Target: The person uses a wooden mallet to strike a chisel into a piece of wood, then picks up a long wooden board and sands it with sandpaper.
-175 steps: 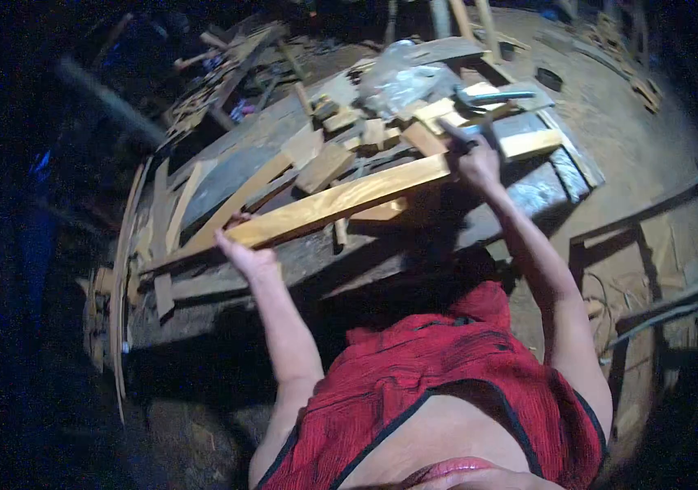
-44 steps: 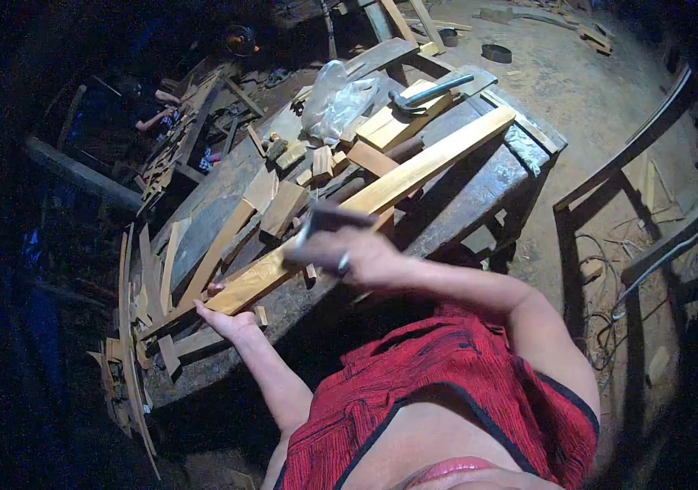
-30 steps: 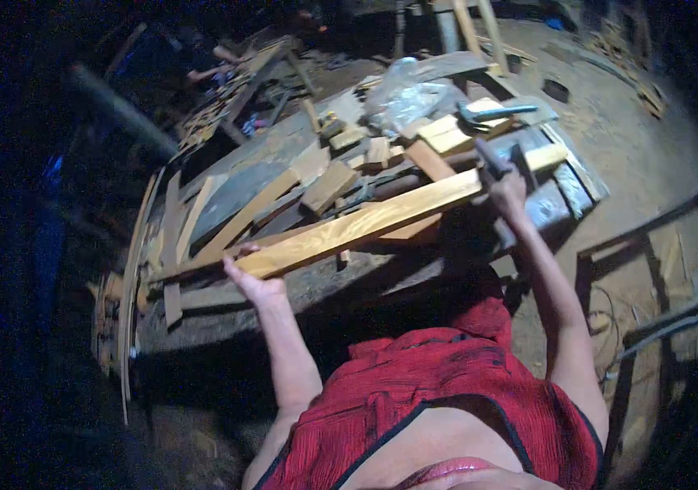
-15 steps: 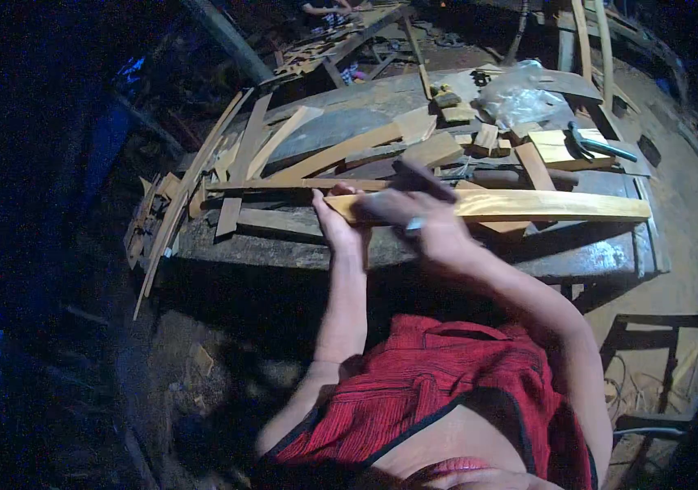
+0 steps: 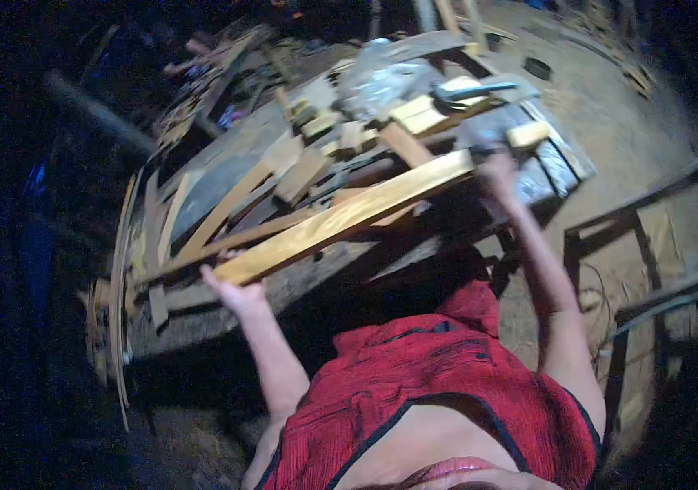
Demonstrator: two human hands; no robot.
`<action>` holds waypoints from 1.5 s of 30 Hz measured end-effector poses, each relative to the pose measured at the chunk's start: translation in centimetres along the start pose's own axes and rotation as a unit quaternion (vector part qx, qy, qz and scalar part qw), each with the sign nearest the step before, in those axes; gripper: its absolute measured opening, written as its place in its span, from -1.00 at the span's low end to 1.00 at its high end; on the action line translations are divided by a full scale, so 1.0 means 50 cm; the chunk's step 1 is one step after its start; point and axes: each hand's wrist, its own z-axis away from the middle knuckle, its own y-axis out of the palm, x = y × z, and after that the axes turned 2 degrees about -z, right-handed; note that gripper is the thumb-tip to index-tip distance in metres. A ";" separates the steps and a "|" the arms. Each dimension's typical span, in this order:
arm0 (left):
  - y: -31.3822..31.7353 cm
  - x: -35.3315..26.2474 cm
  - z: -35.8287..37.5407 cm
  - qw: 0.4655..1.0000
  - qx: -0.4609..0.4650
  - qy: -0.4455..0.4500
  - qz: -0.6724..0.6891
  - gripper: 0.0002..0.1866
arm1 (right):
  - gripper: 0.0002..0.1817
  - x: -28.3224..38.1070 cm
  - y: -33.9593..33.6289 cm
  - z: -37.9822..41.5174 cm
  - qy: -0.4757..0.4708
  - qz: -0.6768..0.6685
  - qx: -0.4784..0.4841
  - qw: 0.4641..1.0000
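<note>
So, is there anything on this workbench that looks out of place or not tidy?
Yes. The workbench is strewn with offcuts lying at all angles, and thin strips overhang its left end. The long plank, braced by the left hand with the right hand on it, lies diagonally.

Motion blur is smearing the right hand (image 5: 497,170) on the plank (image 5: 349,214), so its grip is staying unreadable; darkness is swallowing everything left of the desk (image 5: 226,167).
</note>
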 end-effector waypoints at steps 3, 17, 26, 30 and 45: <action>0.011 0.000 0.003 0.999 -0.030 -0.008 -0.023 -0.53 | -0.40 0.168 0.108 0.149 -0.347 0.032 0.043 0.936; 0.008 -0.018 0.010 1.000 0.001 -0.011 0.003 -0.59 | -0.32 -0.208 -0.192 -0.232 0.125 0.206 -0.046 0.969; 0.053 -0.049 0.084 0.943 0.329 0.042 -0.026 -0.53 | -0.18 -0.387 -0.183 -0.368 0.221 -0.066 -0.045 0.972; 0.012 -0.038 0.037 0.944 0.315 0.069 -0.068 -0.52 | -0.64 -0.177 -0.151 -0.185 -0.008 -0.136 -0.207 0.969; 0.066 -0.004 0.030 0.991 -0.025 0.066 -0.117 -0.47 | -0.46 0.331 0.179 0.242 -0.433 -0.045 0.202 0.877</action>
